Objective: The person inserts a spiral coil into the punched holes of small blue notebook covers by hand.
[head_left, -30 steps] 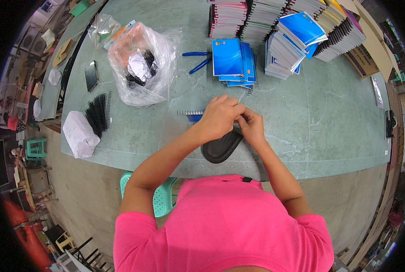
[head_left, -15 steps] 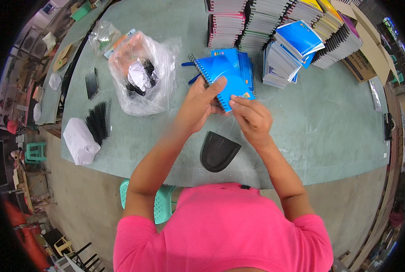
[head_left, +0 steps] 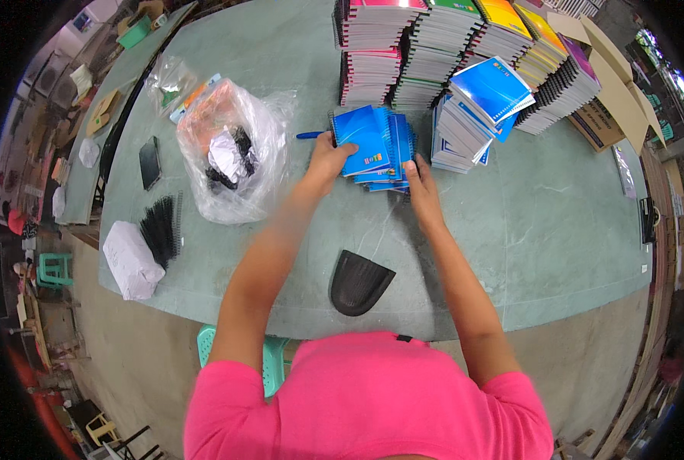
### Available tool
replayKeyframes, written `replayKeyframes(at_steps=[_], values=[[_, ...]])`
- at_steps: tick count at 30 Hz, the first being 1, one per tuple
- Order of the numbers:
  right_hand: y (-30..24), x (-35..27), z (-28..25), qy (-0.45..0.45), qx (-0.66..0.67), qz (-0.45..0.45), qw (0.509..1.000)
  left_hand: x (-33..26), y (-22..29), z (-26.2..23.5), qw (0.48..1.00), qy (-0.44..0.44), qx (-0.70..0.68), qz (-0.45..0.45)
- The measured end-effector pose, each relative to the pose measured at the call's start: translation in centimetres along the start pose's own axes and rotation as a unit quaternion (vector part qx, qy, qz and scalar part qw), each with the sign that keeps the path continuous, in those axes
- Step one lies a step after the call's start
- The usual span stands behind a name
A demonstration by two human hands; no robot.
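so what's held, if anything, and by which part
Left hand holds a blue notebook by its left edge, thumb on top; right hand touches the pile.

At twelve o'clock in your view, the uppermost blue notebook (head_left: 357,134) carried short multicoloured lettering near its lower right corner. Between one and two o'clock, you had similar small lettering on the slanted blue notebook (head_left: 486,90), near its far edge. At two o'clock, dark print stood on the cardboard box (head_left: 593,129) before you, too small and angled for you to make out.
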State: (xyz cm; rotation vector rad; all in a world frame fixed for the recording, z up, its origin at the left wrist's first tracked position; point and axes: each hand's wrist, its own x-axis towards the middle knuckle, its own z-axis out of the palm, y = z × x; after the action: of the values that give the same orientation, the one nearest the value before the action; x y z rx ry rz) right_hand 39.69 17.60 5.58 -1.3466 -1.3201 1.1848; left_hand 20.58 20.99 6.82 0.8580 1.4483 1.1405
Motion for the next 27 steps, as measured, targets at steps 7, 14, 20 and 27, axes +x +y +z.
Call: replayKeyframes(at_steps=[7,14,20,27], values=[[2.6,0.5,0.8,-0.013,0.030,-0.050,0.998,-0.1,0.1,4.2,0.996,-0.042,0.081,0.024],[-1.4,-3.1,-0.5,0.014,-0.293,-0.231,0.928,-1.3,-3.4,0.3,0.960,0.053,0.187,0.200],[-12.4,-1.0,-9.7,0.164,-0.331,-0.529,0.764,-10.5,-1.3,-5.2,0.967,-0.101,0.183,0.147],[-13.8,3.3,-12.0,0.067,-0.510,-0.405,0.756,-15.6,-1.4,-6.7,0.975,-0.141,0.147,0.094]])
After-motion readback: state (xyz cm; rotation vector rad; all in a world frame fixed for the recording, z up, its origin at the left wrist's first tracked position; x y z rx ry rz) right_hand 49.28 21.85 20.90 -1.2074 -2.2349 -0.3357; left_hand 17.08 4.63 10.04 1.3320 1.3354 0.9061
